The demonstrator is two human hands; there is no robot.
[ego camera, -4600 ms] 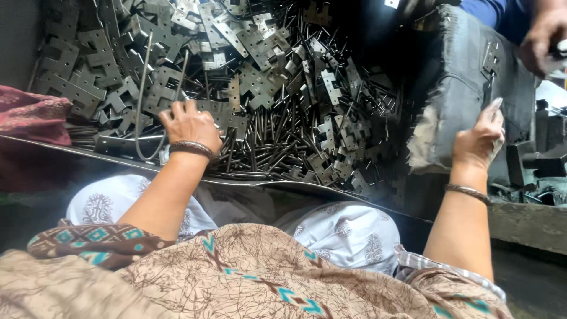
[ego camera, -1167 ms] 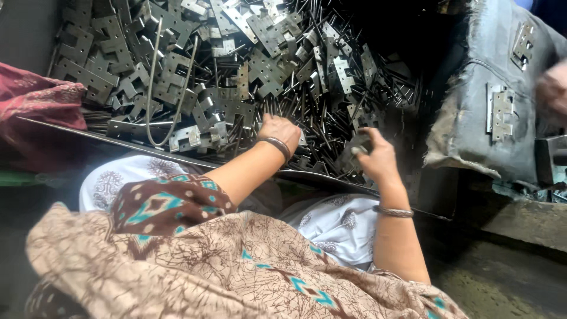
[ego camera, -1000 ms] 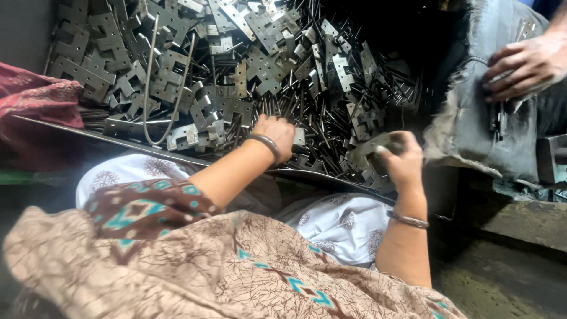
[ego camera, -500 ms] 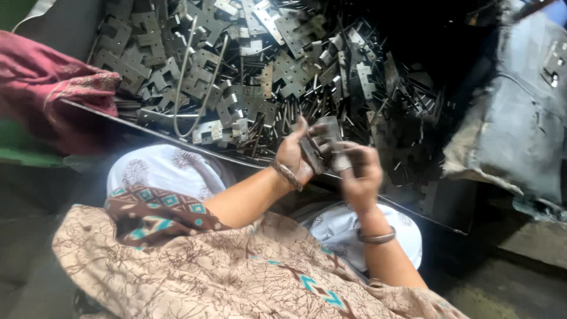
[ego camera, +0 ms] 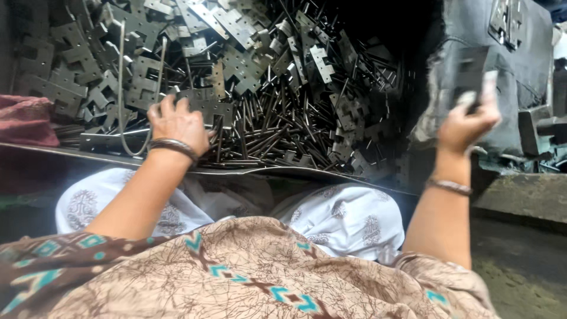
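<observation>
My left hand (ego camera: 176, 124) rests palm down on a big heap of grey metal hinge plates (ego camera: 236, 53) and thin metal pins (ego camera: 266, 133); its fingers curl over a plate at the heap's near edge. My right hand (ego camera: 469, 121) is raised to the right, blurred by motion, and grips a dark metal hinge plate (ego camera: 469, 74) in front of a grey cloth-covered block (ego camera: 508, 53). A bangle sits on each wrist.
A bent wire loop (ego camera: 121, 88) stands in the heap left of my left hand. A sheet-metal tray edge (ego camera: 266, 171) runs across above my knees. Red cloth (ego camera: 26, 121) lies at far left. A metal machine base (ego camera: 520, 195) sits at right.
Half a second ago both hands met over my lap with a plate between them. Now the left hand is back on the heap and the right hand has swung up to the right with the plate.
</observation>
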